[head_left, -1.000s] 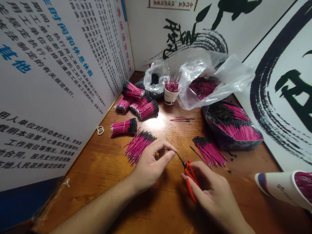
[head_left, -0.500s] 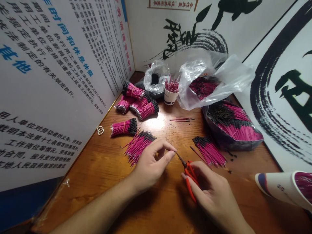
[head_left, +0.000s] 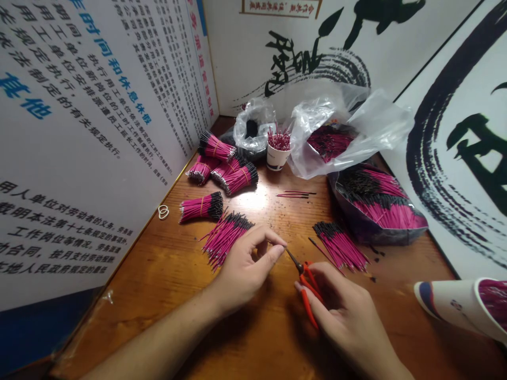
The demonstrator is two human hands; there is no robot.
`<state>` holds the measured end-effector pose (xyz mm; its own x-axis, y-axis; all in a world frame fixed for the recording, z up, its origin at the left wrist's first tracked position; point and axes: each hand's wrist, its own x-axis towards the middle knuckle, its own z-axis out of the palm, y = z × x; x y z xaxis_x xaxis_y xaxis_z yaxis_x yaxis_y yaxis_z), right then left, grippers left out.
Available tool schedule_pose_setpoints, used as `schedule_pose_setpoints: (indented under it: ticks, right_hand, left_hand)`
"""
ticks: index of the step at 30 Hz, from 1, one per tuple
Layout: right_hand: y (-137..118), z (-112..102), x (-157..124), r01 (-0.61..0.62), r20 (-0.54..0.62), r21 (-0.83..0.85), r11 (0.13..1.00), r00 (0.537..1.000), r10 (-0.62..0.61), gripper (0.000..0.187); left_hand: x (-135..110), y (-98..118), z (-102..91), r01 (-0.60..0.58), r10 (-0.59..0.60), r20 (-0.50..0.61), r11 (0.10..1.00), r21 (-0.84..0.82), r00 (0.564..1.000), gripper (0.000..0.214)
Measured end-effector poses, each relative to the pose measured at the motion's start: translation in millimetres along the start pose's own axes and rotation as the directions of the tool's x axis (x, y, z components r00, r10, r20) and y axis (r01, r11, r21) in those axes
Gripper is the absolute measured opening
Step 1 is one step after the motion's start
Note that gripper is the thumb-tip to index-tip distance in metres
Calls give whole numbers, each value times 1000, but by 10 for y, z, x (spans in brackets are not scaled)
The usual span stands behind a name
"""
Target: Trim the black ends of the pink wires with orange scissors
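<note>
My left hand (head_left: 247, 269) rests on the wooden table (head_left: 170, 279), thumb and forefinger pinched together at the tip of the snips; what they pinch is too small to make out. My right hand (head_left: 348, 311) grips orange-handled snips (head_left: 306, 289), whose dark blades point up-left to the left fingertips. A loose pile of pink wires with black ends (head_left: 224, 236) lies just beyond my left hand. Another loose pile (head_left: 340, 245) lies beyond my right hand.
Several banded pink wire bundles (head_left: 222, 169) lie at the back left. A paper cup of wires (head_left: 278, 150) and clear plastic bags of wires (head_left: 372, 203) stand behind. A tipped cup (head_left: 463, 306) lies at right, a rubber band (head_left: 162, 211) at left. Printed boards wall three sides.
</note>
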<state>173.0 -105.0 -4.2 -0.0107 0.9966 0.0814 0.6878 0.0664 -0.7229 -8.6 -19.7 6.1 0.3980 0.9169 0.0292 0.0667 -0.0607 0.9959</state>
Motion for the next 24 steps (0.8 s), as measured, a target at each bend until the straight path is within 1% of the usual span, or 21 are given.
schedule_pose_setpoints:
  ticks: [7,12,18,24]
  right_hand:
    - [31,1,-1,20,2,-4,1000,1000,-20,12]
    - [-1,1,3,-15,-10,-3,1000,1000,15,14]
    - [-20,-17,6,-24,19,13,1000,1000,24,15]
    - [-20,-40,7,-8,18,-10,1000,1000,8,16]
  left_hand:
    - [4,-2,5,-10,10,11,1000,0,1000,14]
    - [7,5,2,-12,12,16,1000,8,1000,13]
    - [-4,17,1,-17,17,10,1000,22,1000,14]
    - [8,22,-7,-55,55,11,998,43,998,13]
